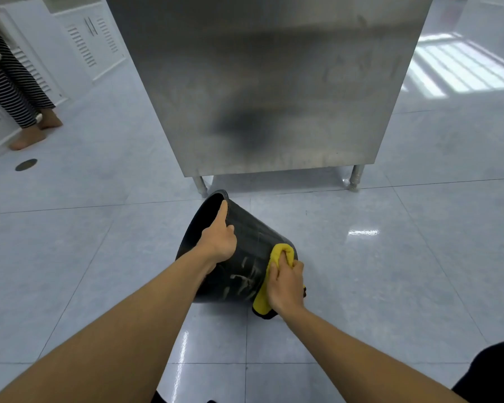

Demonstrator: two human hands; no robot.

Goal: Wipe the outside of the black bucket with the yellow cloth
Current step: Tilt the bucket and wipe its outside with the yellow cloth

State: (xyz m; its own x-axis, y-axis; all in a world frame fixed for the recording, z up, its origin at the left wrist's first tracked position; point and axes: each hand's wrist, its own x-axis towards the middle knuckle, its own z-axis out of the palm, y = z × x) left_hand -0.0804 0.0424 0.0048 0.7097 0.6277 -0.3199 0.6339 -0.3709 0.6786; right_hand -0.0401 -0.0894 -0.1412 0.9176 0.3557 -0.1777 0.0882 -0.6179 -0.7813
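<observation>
The black bucket (252, 245) lies tipped on the tiled floor, its open mouth turned to the upper left and its base toward me on the right. Pale smears mark its dark wall. My left hand (218, 238) grips the rim, thumb along the edge and fingers on the outer wall. My right hand (285, 285) is closed on the yellow cloth (277, 254) and presses it against the bucket's outer wall near the base. Part of the cloth hangs below my hand, where a dark edge shows.
A stainless steel cabinet (274, 82) on short legs (355, 177) stands just behind the bucket. A barefoot person in striped trousers (15, 91) stands at the far left by white louvred cabinets (90, 39). A round floor drain (26, 164) lies left.
</observation>
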